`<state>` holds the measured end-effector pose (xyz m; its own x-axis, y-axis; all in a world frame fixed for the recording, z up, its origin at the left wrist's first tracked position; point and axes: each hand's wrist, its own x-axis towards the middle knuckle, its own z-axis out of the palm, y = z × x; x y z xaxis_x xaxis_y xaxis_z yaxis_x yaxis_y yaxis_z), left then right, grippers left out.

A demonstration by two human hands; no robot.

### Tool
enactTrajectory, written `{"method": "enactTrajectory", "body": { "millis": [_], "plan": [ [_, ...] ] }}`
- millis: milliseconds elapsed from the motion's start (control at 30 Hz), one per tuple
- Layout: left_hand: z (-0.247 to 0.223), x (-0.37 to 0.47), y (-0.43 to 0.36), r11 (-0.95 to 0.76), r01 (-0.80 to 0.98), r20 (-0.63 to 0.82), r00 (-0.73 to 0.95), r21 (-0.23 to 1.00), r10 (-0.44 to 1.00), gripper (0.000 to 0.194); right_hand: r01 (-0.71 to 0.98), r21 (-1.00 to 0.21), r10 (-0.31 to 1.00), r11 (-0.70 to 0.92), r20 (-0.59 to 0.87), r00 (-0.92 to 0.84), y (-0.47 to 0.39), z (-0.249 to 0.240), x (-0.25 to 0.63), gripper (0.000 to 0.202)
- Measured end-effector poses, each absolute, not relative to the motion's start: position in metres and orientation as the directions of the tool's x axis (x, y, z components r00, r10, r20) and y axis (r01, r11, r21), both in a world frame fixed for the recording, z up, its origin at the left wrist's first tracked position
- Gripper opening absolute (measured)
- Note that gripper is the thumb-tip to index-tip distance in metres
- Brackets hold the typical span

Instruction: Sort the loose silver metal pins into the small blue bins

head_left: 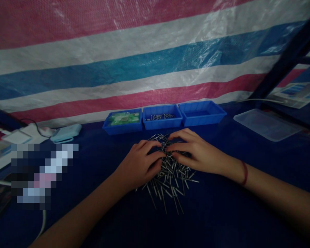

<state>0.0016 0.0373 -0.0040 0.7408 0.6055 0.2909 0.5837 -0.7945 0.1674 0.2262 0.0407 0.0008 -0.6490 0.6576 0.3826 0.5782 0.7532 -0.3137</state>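
A loose pile of blind rivets (170, 175), silvery with long thin pins, lies on the dark blue tabletop in the middle of the view. My left hand (142, 162) rests at the left side of the pile, its fingers bent and a little apart over the rivets. From the right, my right hand (193, 151) reaches over the top of the pile with its fingers spread, touching or just above the rivets. I see no rivet lifted in either hand, though the fingertips partly blend into the pile. A dark red band (245, 173) circles my right wrist.
Behind the pile stand three blue bins: a left bin (122, 129) with green-and-clear packets, a middle bin (162, 123) with some rivets, and a right bin (204, 120) showing its bare bottom. A clear plastic lid (267, 124) lies right; a light blue case (66, 132) and cables left.
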Motion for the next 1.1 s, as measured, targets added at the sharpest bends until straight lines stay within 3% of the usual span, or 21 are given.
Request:
{"method": "enactTrajectory", "body": {
  "millis": [233,567,1100],
  "plan": [
    [-0.002,0.000,0.038,-0.792,0.584,0.277,0.743,0.175,0.609,0.016,0.603,-0.205,0.633,0.771,0.359,-0.686,0.048,0.005,0.216,0.021],
    [-0.001,-0.002,0.036,-0.807,0.563,0.271,0.761,0.177,0.590,0.018,0.560,-0.071,0.564,0.825,0.141,-0.814,0.064,0.024,0.197,0.013],
    [-0.002,-0.003,0.036,-0.821,0.550,0.290,0.769,0.155,0.570,0.019,0.580,-0.095,0.588,0.809,0.124,-0.799,0.065,0.024,0.196,0.011]
  ]
}}
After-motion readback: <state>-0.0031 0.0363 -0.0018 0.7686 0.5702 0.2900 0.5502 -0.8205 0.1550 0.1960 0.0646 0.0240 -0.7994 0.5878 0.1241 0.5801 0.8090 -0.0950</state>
